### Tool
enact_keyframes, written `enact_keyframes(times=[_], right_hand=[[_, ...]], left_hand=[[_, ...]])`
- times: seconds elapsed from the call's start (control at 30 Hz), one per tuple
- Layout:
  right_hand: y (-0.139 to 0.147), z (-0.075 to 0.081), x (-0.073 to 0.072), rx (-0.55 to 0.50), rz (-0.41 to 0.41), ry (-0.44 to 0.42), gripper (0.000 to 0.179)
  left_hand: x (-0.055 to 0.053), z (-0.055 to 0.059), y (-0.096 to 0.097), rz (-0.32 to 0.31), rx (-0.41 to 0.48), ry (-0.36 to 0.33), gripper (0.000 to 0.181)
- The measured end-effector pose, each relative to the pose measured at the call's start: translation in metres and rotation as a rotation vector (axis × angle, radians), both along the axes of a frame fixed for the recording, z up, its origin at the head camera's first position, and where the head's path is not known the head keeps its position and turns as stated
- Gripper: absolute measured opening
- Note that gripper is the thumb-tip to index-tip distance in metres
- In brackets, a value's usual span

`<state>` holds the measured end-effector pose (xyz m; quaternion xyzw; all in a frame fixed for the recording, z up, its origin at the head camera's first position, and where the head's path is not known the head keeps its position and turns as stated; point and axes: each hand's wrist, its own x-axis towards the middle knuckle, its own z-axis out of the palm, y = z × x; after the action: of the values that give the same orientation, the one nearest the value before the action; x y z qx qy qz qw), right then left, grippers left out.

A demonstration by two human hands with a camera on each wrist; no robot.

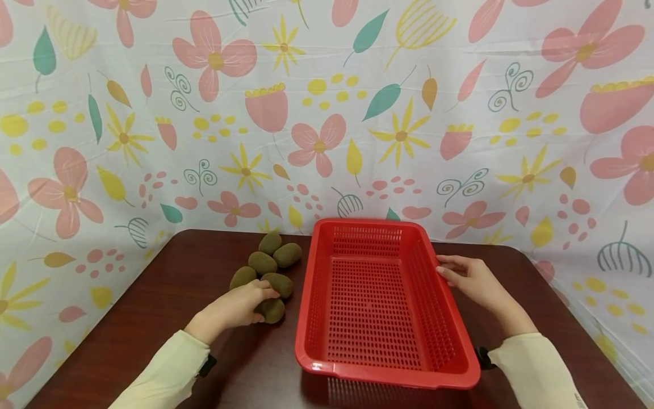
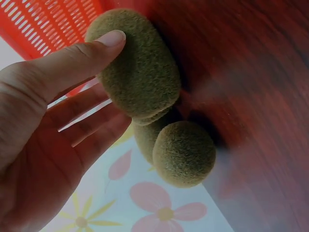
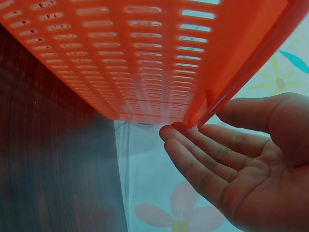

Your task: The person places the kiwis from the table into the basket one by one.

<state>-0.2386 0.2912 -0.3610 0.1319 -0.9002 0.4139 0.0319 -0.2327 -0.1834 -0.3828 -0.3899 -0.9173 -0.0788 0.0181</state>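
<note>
My left hand is at the near end of a group of brown, fuzzy kiwis. Its thumb and fingers pinch the nearest kiwi. In the left wrist view the thumb lies across this kiwi, with the fingers partly hidden on its other side. Beyond it another kiwi shows. A red plastic basket stands right of the kiwis. My right hand touches the outer edge of its right rim. In the right wrist view these fingers are fairly straight, below the rim.
The dark brown table bears the kiwis and the basket. A white cloth printed with flowers and leaves hangs behind and along the sides. Slotted basket walls rise beside the right hand.
</note>
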Motion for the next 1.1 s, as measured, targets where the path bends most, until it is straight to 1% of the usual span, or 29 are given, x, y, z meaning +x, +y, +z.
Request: enact_keyframes(times=[0.17, 0.4, 0.53, 0.73, 0.87, 0.97, 1.1], right_hand=[[-0.001, 0.001, -0.001, -0.022, -0.014, -0.022, 0.049], [0.001, 0.000, -0.003, -0.046, -0.040, -0.055, 0.049], [0.001, -0.001, -0.004, -0.083, -0.034, -0.073, 0.050], [-0.001, -0.001, -0.003, -0.106, -0.043, -0.094, 0.050], [-0.003, -0.001, -0.003, -0.127, -0.050, -0.110, 0.049], [-0.002, -0.001, -0.003, -0.143, -0.057, -0.122, 0.050], [-0.001, -0.001, -0.003, -0.163, -0.058, -0.132, 0.051]], left_hand=[[0.000, -0.004, 0.000, 0.006, -0.006, 0.025, 0.045], [-0.003, -0.009, 0.001, 0.010, -0.034, 0.103, 0.045], [-0.003, -0.009, 0.001, 0.001, -0.042, 0.111, 0.045], [-0.001, -0.004, 0.002, 0.009, -0.046, 0.061, 0.043], [0.000, 0.002, 0.002, 0.027, -0.044, 0.026, 0.043], [-0.001, 0.008, 0.002, 0.026, -0.043, 0.019, 0.044], [-0.005, 0.018, 0.002, 0.026, -0.050, 0.035, 0.044]])
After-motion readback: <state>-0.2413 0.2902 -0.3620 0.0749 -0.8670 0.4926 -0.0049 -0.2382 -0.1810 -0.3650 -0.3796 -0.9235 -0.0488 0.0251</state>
